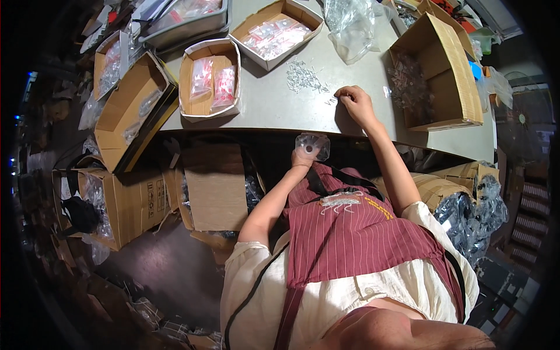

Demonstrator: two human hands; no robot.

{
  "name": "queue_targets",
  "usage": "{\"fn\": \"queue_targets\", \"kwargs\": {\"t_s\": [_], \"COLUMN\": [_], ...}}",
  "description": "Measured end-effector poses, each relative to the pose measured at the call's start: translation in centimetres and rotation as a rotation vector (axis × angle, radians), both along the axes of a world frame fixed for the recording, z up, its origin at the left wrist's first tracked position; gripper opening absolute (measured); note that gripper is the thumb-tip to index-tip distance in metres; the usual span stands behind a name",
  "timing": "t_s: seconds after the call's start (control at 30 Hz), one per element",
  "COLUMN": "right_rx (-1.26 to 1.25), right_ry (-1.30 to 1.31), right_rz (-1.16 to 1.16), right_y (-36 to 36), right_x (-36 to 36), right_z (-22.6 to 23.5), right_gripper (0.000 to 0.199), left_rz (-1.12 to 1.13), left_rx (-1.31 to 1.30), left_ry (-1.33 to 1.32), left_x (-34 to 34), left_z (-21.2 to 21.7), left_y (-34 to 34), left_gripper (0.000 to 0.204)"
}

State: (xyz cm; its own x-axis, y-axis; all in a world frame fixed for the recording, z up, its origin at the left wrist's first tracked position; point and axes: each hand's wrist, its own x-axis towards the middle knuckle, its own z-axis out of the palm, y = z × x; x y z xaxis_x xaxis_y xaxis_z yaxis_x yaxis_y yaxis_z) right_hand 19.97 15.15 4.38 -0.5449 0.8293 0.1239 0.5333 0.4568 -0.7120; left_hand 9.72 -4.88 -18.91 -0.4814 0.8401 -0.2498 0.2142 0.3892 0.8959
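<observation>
1. We see our left hand below the near edge of the grey table, fingers curled round a small clear plastic bag that it holds open just under the tabletop's rim.
2. Our right hand rests on the table, just beyond and to the right of the bag, fingertips pressed together on a few small metal parts; what exactly they pinch is too small to tell.
3. Just beyond that hand, to its left, lies a loose heap of small metal pieces on the bare tabletop.
4. To the right of the right hand stands an open cardboard box with dark small parts inside.
5. Farther left on the table sit two shallow open boxes with small sealed packets: a far one and a nearer one.
6. A crumpled clear bag lies at the far side, and a grey tray of packets at the far left.
7. At the table's left end a long empty-looking carton tilts over the edge.
8. Below the table stand brown cartons on a dark floor, and on the right black plastic bags.
9. We wear a maroon striped apron over a cream top.
</observation>
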Motion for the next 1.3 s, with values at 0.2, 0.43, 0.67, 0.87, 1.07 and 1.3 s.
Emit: {"fn": "queue_targets", "kwargs": {"t_s": [0.2, 0.43, 0.67, 0.87, 1.07, 1.3], "right_rx": [0.030, 0.074, 0.156, -0.356, -0.134, 0.124], "right_ry": [-0.078, -0.147, -0.082, 0.037, 0.178, 0.142], "right_rz": [-0.006, 0.005, 0.179, 0.467, -0.036, 0.056], "right_y": [-2.3, -4.0, -5.6, -7.1, -0.9, -0.9], "right_x": [-1.5, -2.7, -2.1, -1.6, -2.0, -4.1], "right_z": [1.9, 2.7, 2.3, 3.1, 1.2, 0.1], "right_gripper": [0.015, 0.014, 0.011, 0.014, 0.014, 0.012], "left_rz": [0.017, 0.003, -0.048, -0.125, -0.012, 0.034], "left_rx": [-0.063, -0.027, -0.020, 0.171, -0.023, -0.007], "left_ry": [-0.121, 0.133, 0.092, 0.318, -0.109, -0.111], "left_x": [-0.5, -0.5, -0.8, -1.2, -0.3, -0.2], "left_z": [0.6, 7.0, 8.2, 1.9, 1.9, 0.4], "left_y": [-0.7, -0.2, 0.1, 1.2, -0.4, -0.6], "left_gripper": [0.048, 0.028, 0.042, 0.026, 0.038, 0.032]}}
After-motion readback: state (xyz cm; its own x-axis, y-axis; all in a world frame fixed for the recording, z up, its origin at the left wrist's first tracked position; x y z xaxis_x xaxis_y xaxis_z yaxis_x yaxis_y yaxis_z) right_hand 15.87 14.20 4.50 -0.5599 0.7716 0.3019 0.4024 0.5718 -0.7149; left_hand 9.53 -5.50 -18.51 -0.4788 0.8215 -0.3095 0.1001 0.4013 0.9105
